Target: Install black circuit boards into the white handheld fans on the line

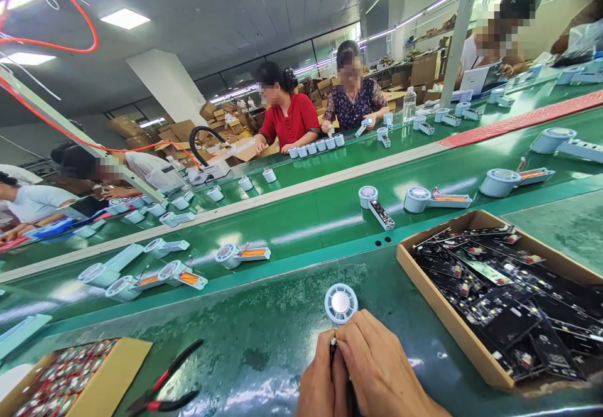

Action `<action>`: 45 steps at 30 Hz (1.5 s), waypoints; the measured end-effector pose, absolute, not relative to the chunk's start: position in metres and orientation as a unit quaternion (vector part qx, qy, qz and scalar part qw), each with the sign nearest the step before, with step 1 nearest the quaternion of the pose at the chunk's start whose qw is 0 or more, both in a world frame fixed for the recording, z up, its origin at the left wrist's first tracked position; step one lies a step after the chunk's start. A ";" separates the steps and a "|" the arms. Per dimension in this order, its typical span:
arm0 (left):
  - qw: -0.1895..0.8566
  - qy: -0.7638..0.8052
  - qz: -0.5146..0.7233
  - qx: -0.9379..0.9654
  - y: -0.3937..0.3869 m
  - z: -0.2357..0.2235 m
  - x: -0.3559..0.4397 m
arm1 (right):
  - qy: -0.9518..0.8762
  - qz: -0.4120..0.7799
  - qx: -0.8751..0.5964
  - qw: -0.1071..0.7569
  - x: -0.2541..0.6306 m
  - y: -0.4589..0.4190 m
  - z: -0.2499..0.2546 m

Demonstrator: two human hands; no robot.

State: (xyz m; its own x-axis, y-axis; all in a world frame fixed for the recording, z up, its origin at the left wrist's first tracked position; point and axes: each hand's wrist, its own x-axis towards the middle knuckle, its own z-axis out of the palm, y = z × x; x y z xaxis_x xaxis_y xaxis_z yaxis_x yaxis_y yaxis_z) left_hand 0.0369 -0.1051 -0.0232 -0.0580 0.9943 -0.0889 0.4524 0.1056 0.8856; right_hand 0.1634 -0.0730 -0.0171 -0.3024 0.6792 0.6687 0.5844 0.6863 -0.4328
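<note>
My left hand and my right hand are close together at the bottom centre, fingers pinched. Between them is a narrow black circuit board with a small pale connector at its top end; most of it is hidden by my fingers. Just beyond my fingertips a light-blue round fan housing with a silver centre faces up. Whether my right hand touches it I cannot tell. To the right, a cardboard box holds many black circuit boards.
Pliers with red and black handles lie at lower left, near a box of small red-wired parts. Ahead, a green conveyor carries several light-blue fan units. Co-workers sit across the line. An orange-red hose hangs at upper left.
</note>
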 end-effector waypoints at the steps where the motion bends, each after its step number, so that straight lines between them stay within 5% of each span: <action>1: 0.386 0.632 0.356 0.571 -0.105 -0.023 0.037 | -0.805 0.044 -0.398 0.437 0.163 -0.073 -0.017; 4: 0.384 0.626 0.369 0.570 -0.105 -0.018 0.037 | -0.809 0.052 -0.401 0.427 0.169 -0.068 -0.012; 9: 0.496 0.627 0.370 0.474 -0.103 -0.011 0.030 | -0.728 0.230 -0.460 0.454 0.217 -0.065 -0.001; 16: 0.573 0.589 0.411 0.394 -0.101 -0.012 0.025 | -0.746 0.409 -0.396 0.346 0.235 -0.080 -0.009; 23: 0.561 0.573 0.466 0.373 -0.100 -0.017 0.024 | -0.588 0.549 -0.357 0.475 0.209 -0.059 0.003; 27: 0.551 0.568 0.480 0.380 -0.101 -0.018 0.025 | -0.562 0.594 -0.370 0.441 0.191 -0.056 0.005; 34: 0.553 0.561 0.473 0.394 -0.103 -0.010 0.026 | -0.728 0.370 -0.406 0.409 0.182 -0.063 0.004; 45: 0.542 0.564 0.482 0.396 -0.106 -0.013 0.031 | -0.776 0.276 -0.389 0.413 0.179 -0.066 -0.005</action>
